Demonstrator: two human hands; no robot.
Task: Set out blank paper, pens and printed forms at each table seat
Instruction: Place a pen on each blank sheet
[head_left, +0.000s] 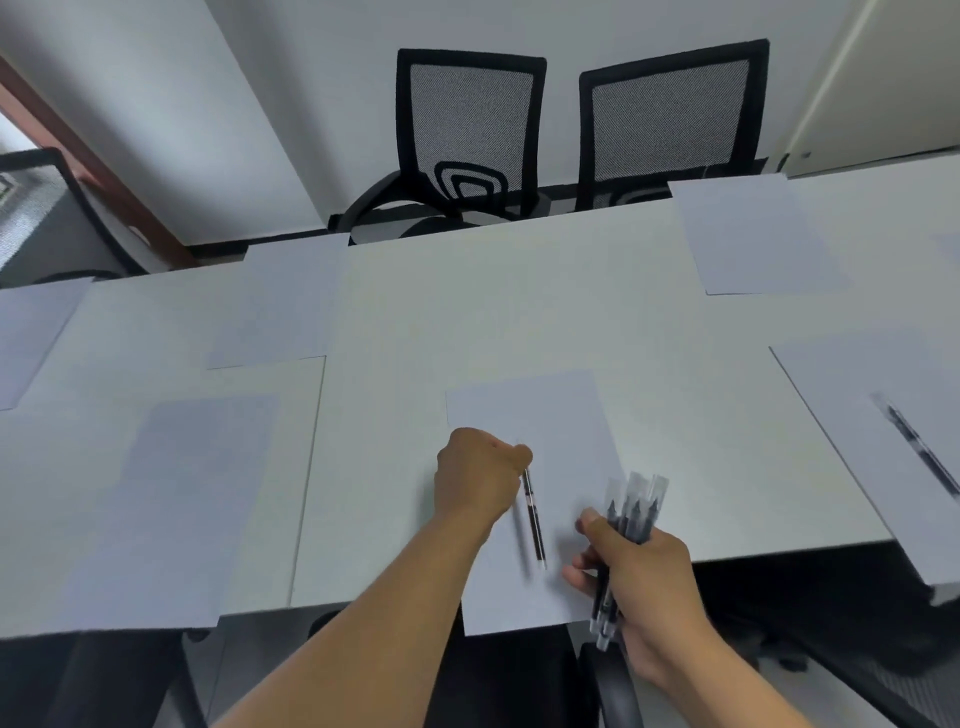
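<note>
Pen step, w/ blank sheets already at the seats. Left hand (480, 475) pinches one pen (534, 519) just over the near sheet (540, 415); right hand (641, 577) grips the spare pens (631, 512). Next: prob. lay it flat, let go, move to the left sheet (171, 499) on the tabletop (467, 301).

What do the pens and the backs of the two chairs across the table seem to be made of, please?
The pens in the right hand look like plastic: clear glossy caps, dark barrels. The chair backs look like black woven mesh in a black frame, probably plastic; the wall shows through the weave.
</note>
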